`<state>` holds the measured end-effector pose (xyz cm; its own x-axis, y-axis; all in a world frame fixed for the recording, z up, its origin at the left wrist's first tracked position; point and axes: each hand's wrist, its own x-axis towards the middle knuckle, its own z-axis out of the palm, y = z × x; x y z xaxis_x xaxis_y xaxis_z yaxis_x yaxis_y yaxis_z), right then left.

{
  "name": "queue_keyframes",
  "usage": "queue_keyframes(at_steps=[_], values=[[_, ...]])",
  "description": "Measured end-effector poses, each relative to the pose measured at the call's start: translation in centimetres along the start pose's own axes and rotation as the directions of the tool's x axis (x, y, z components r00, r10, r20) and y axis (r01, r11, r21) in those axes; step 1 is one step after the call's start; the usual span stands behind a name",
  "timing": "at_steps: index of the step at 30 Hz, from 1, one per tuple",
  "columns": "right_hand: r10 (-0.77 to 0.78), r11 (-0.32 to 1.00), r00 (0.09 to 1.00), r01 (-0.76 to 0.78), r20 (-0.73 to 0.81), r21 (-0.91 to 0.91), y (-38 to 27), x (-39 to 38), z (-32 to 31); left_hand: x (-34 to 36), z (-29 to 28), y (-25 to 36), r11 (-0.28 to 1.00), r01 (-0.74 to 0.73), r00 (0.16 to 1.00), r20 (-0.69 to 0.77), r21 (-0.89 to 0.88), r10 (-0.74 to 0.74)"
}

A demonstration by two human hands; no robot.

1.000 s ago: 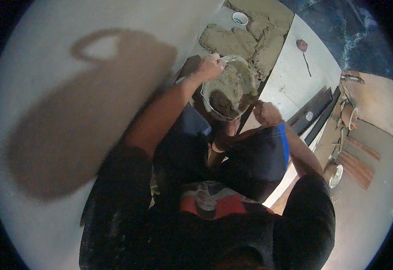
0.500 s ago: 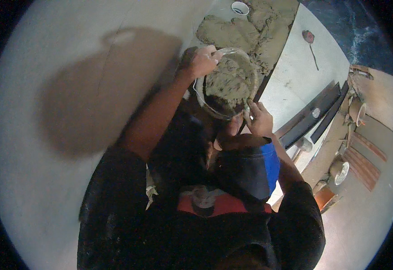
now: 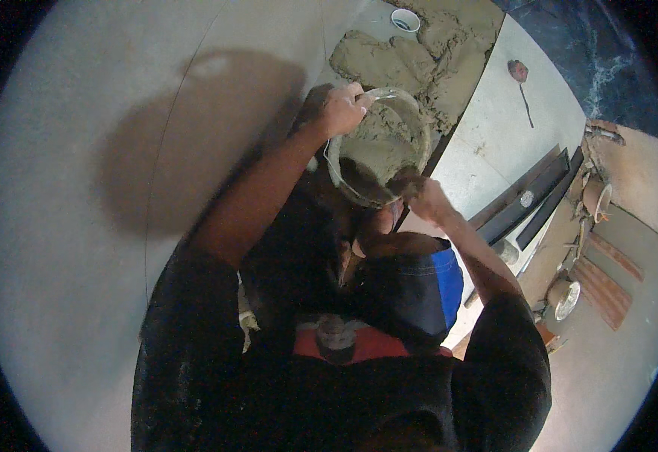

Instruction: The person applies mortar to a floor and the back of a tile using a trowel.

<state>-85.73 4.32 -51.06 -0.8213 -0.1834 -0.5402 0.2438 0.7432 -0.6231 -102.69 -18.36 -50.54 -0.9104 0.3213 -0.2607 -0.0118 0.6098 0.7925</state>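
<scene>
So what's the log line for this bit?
left hand: grips rim of clear round bowl | right hand: holds near rim | bowl: grey-brown paste inside

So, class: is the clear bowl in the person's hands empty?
No. The clear bowl, gripped at its rim by the left hand, holds grey-brown paste.

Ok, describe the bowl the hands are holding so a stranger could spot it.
Start at the grey-brown heap of wet mortar near the top. Just below it, the left hand and right hand grip a round clear bowl. It alone is see-through and part full of mortar.
</scene>
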Motion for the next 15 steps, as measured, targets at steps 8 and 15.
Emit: queue_keyframes(at_steps=[8,15], values=[[-0.031,0.886,0.973,-0.08,0.231,0.458,0.5,-0.2,1.3,0.6,1.0,-1.3,0.998,-0.063,0.997,-0.048,-0.015,0.062],[0.065,0.816,0.956,-0.216,0.285,0.536,3.8,-1.3,-0.4,1.8,-2.0,-3.9,0.974,0.051,0.99,0.115,0.22,-0.078]])
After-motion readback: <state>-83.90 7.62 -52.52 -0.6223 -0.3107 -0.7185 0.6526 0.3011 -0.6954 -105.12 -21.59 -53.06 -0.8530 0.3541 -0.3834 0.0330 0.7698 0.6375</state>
